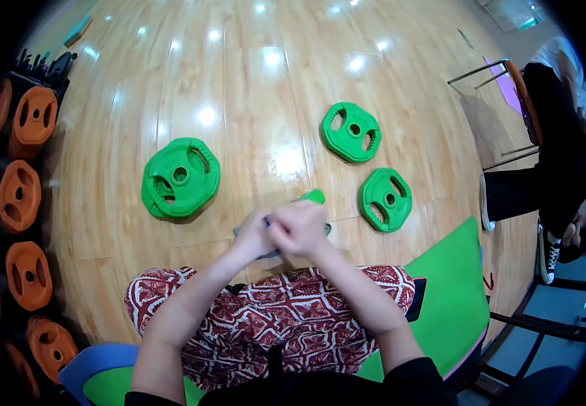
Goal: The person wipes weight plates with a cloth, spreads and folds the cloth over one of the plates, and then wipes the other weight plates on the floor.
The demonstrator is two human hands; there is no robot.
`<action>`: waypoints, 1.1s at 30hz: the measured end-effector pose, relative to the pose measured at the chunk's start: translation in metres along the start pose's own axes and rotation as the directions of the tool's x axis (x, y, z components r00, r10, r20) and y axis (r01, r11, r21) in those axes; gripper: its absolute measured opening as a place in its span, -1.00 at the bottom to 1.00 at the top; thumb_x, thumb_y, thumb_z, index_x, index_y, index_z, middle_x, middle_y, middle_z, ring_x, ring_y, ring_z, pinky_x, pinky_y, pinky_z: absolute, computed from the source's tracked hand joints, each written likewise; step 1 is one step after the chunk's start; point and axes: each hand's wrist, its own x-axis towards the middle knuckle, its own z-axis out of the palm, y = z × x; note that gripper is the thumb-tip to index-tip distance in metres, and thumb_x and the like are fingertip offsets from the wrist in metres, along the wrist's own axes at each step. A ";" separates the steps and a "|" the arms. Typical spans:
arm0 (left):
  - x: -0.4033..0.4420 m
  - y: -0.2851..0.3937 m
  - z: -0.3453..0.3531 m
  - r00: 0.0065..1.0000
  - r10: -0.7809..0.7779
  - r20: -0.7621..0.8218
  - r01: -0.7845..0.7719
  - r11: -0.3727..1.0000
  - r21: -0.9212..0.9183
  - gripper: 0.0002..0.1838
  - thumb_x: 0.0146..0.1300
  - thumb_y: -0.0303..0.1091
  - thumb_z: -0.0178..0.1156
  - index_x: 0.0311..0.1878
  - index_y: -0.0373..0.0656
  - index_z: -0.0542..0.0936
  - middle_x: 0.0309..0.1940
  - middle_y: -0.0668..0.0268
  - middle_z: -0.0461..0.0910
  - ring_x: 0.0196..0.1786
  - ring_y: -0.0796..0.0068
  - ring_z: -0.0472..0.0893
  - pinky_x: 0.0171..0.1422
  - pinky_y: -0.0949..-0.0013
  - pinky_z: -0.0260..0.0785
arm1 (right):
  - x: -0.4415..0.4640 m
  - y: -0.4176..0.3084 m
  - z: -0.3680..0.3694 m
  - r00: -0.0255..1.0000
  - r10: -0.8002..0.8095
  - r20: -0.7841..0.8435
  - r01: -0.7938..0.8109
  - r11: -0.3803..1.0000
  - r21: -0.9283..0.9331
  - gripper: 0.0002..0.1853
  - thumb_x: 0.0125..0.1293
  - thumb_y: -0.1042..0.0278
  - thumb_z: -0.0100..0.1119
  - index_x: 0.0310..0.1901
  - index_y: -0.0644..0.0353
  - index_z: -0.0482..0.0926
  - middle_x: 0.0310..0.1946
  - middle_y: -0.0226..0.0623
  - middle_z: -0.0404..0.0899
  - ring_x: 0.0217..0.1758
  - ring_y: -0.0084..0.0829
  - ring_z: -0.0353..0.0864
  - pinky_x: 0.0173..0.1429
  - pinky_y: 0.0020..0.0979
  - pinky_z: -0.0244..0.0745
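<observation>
My left hand (255,235) and my right hand (304,229) are pressed together above the floor in front of my knees. Both are closed, with the fingers curled against each other and slightly blurred. A small dark spot shows between them; what they hold, if anything, I cannot make out. Just behind my right hand a bright green rounded piece (314,196) sticks out, mostly hidden. Greyish bits show low at either side of the hands, too covered to name. A green weight plate (201,184) lies to the left, apparently on another. Two more green plates, one far (341,146) and one near (399,215), lie to the right.
Orange weight plates (27,274) stand racked along the left edge. I sit on a green mat (452,298), with a dark flat object (416,300) beside my knee. At right a person in black trousers (563,155) sits on a chair (522,101), shoes on the wooden floor.
</observation>
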 end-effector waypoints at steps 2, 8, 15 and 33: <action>0.000 0.000 -0.004 0.998 0.046 0.031 -0.047 0.998 0.030 -0.73 -0.17 -0.21 0.15 -0.45 -0.21 0.54 -0.52 0.03 0.54 -0.37 0.00 0.54 -0.31 0.14 0.38 | 0.002 -0.009 0.003 0.996 -0.094 0.006 0.094 0.996 0.013 -0.76 -0.08 0.34 0.06 -0.76 0.16 0.30 -0.84 -0.22 0.24 -0.78 -0.25 0.31 -0.66 -0.32 0.15; 0.008 0.029 -0.013 0.996 -0.086 0.020 0.084 0.992 0.092 -0.73 -0.16 -0.21 0.11 -0.44 -0.23 0.54 -0.54 -0.01 0.52 -0.40 -0.05 0.52 -0.28 0.06 0.36 | -0.007 0.052 -0.013 0.941 0.317 -0.118 -0.308 0.948 0.084 -0.81 -0.07 0.28 0.09 -0.70 0.12 0.38 -0.82 -0.24 0.31 -0.75 -0.24 0.37 -0.65 -0.30 0.22; 0.009 0.008 -0.012 0.997 0.072 0.008 -0.071 0.995 -0.064 -0.73 -0.16 -0.20 0.13 -0.45 -0.21 0.54 -0.54 0.02 0.53 -0.39 -0.01 0.53 -0.33 0.15 0.34 | 0.004 -0.007 0.003 0.992 -0.125 0.014 0.126 0.990 -0.059 -0.79 -0.09 0.36 0.07 -0.73 0.17 0.31 -0.83 -0.20 0.22 -0.77 -0.25 0.32 -0.66 -0.32 0.17; 0.020 0.003 -0.048 0.957 -0.264 -0.118 0.259 0.964 -0.054 -0.64 -0.11 -0.16 0.16 -0.27 -0.19 0.58 -0.47 0.01 0.56 -0.36 0.08 0.57 -0.24 0.24 0.40 | -0.002 0.072 -0.091 0.478 0.872 -0.102 -0.635 0.424 0.646 -0.68 0.22 0.27 -0.13 -0.67 0.15 0.26 -0.71 -0.51 0.17 -0.63 -0.64 0.16 -0.51 -0.53 0.17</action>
